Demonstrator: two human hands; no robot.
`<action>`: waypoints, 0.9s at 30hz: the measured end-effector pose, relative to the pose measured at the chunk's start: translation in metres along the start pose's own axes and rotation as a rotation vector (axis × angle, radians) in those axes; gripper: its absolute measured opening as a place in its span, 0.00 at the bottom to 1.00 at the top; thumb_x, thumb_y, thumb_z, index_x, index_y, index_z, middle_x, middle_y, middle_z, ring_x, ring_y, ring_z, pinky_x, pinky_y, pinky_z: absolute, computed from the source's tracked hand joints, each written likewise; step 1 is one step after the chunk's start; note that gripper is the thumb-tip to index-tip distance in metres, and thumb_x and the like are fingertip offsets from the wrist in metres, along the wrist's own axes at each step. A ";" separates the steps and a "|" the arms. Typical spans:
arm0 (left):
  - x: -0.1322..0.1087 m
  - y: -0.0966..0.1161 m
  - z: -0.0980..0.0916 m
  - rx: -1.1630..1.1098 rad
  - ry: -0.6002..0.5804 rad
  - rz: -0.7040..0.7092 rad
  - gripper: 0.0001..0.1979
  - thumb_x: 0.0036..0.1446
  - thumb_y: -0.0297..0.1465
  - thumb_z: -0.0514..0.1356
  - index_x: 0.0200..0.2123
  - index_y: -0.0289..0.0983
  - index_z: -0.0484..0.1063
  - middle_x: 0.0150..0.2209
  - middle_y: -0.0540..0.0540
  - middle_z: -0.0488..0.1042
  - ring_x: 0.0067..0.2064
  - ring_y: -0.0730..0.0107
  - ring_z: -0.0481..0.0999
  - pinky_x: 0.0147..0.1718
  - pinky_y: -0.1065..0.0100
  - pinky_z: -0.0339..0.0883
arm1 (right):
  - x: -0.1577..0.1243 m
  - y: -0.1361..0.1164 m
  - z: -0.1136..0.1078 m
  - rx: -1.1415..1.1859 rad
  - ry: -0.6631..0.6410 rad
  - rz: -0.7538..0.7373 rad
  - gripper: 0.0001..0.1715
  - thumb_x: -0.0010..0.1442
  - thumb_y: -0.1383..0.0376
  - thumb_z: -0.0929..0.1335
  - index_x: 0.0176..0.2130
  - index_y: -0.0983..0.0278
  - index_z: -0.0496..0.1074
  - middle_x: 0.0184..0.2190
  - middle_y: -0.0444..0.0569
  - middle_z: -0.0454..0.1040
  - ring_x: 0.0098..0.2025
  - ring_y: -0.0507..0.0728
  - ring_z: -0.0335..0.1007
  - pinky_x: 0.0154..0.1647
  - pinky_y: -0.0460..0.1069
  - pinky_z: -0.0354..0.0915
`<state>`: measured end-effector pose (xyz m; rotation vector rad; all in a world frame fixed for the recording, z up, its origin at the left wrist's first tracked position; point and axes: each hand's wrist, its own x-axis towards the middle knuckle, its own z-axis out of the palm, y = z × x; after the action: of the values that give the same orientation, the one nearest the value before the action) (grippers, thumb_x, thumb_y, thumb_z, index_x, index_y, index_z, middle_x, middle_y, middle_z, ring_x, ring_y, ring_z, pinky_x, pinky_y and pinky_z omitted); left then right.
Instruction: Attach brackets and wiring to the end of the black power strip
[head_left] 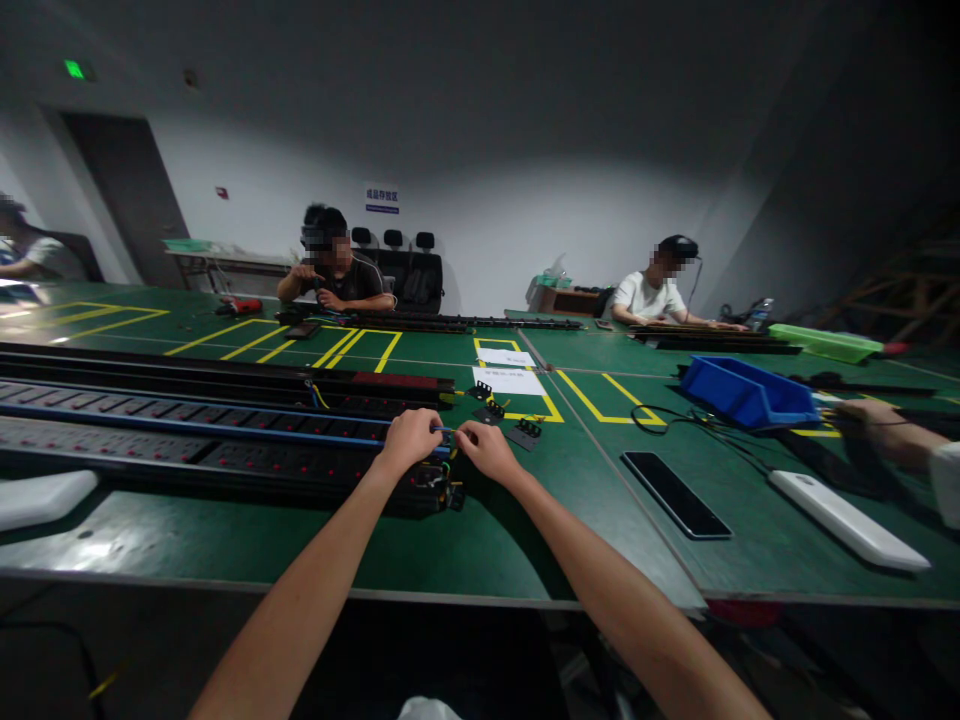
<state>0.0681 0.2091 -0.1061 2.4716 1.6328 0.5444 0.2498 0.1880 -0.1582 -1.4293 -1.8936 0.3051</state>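
Our forearms reach over the table (525, 545); left hand (409, 438) and right hand (486, 450) fingers pinch a blue wire (225, 422) at the power strip (300, 462) end, seemingly fitting it; steadiness needed.

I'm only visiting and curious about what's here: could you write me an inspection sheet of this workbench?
Surface: green table marked with yellow lines; some glare at left.
Work items: long black power strips lying side by side; blue wire running along one.
Clutter: phone, white bar, blue bin, small brackets, papers.
Hands: left hand and right hand both pinch the blue wire at the strip's end.
Cables: black cable looped beside the bin.
Surroundings: person in black and person in white seated across; another person's hand at right; chairs by the wall.
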 end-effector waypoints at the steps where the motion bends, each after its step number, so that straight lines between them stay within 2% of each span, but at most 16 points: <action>1: 0.000 0.000 0.000 0.001 0.000 0.004 0.11 0.56 0.32 0.60 0.40 0.43 0.81 0.41 0.45 0.83 0.46 0.58 0.80 0.47 0.65 0.70 | 0.000 0.000 0.000 0.012 0.001 0.005 0.14 0.64 0.62 0.65 0.33 0.62 0.78 0.26 0.46 0.77 0.29 0.54 0.69 0.31 0.45 0.56; 7: -0.001 0.002 -0.002 0.003 0.000 0.020 0.11 0.57 0.31 0.59 0.40 0.42 0.81 0.42 0.45 0.83 0.47 0.59 0.80 0.48 0.66 0.69 | 0.007 0.006 0.005 0.045 -0.029 0.076 0.20 0.65 0.58 0.64 0.28 0.63 0.77 0.25 0.46 0.76 0.30 0.54 0.69 0.29 0.45 0.54; 12: -0.001 0.002 -0.001 0.005 0.002 0.033 0.11 0.57 0.30 0.59 0.40 0.42 0.81 0.42 0.45 0.83 0.47 0.58 0.80 0.48 0.65 0.69 | 0.014 0.012 0.010 0.092 -0.056 0.119 0.21 0.63 0.61 0.63 0.23 0.64 0.74 0.21 0.44 0.73 0.27 0.52 0.66 0.28 0.45 0.53; 15: -0.002 0.002 -0.001 0.007 0.001 0.032 0.11 0.57 0.30 0.59 0.40 0.43 0.81 0.42 0.45 0.83 0.47 0.59 0.80 0.48 0.65 0.69 | 0.016 0.015 0.013 0.122 -0.052 0.120 0.22 0.63 0.61 0.62 0.21 0.65 0.73 0.19 0.44 0.70 0.24 0.52 0.64 0.27 0.45 0.52; 20: -0.002 0.002 -0.001 0.012 0.000 0.018 0.11 0.56 0.30 0.59 0.40 0.43 0.81 0.41 0.45 0.83 0.47 0.60 0.80 0.48 0.66 0.69 | 0.016 0.016 0.014 0.082 -0.026 0.114 0.22 0.63 0.62 0.63 0.22 0.65 0.74 0.20 0.44 0.72 0.25 0.52 0.66 0.26 0.45 0.51; 27: -0.002 0.001 -0.001 0.020 0.011 0.020 0.10 0.57 0.31 0.59 0.39 0.43 0.80 0.41 0.45 0.83 0.46 0.59 0.80 0.47 0.65 0.69 | 0.008 0.011 0.007 0.050 -0.066 0.036 0.29 0.69 0.56 0.61 0.21 0.64 0.71 0.20 0.45 0.72 0.25 0.52 0.66 0.28 0.46 0.52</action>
<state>0.0683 0.2069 -0.1057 2.5058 1.6271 0.5478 0.2522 0.2010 -0.1657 -1.4377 -1.9005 0.4186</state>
